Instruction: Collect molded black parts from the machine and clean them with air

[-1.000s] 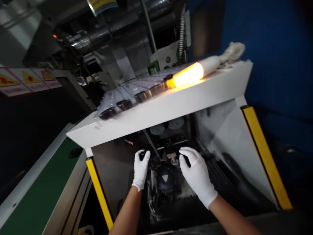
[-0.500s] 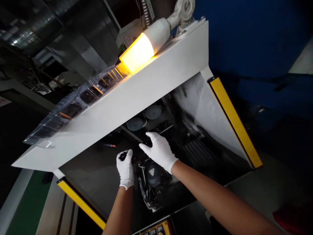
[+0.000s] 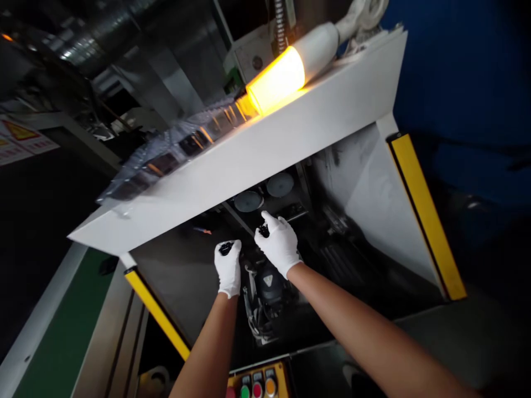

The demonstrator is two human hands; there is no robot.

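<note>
My left hand point(image 3: 228, 271), in a white glove, is closed around a small shiny black part point(image 3: 225, 249) that shows between thumb and fingers. My right hand point(image 3: 277, 240), gloved too, reaches further into the machine opening, its fingers curled on another small black part point(image 3: 264, 230). What kind of parts these are, I cannot make out. Just beyond the right hand are two round grey discs point(image 3: 248, 201) at the back of the opening. A dark rounded machine unit point(image 3: 269, 283) with a pale triangular label sits below the hands.
A white machine frame point(image 3: 265, 143) crosses above the opening, carrying a lit yellow lamp point(image 3: 279, 80) and a clear plastic sheet of black pieces point(image 3: 166, 160). Yellow bars point(image 3: 427, 215) line both sides. A yellow control box point(image 3: 280, 376) with coloured buttons stands at the bottom edge.
The camera view has shifted, so the machine appears further right. My right hand's thumb and fingers, spread wider before, have drawn in on the black part. The left hand keeps its grip.
</note>
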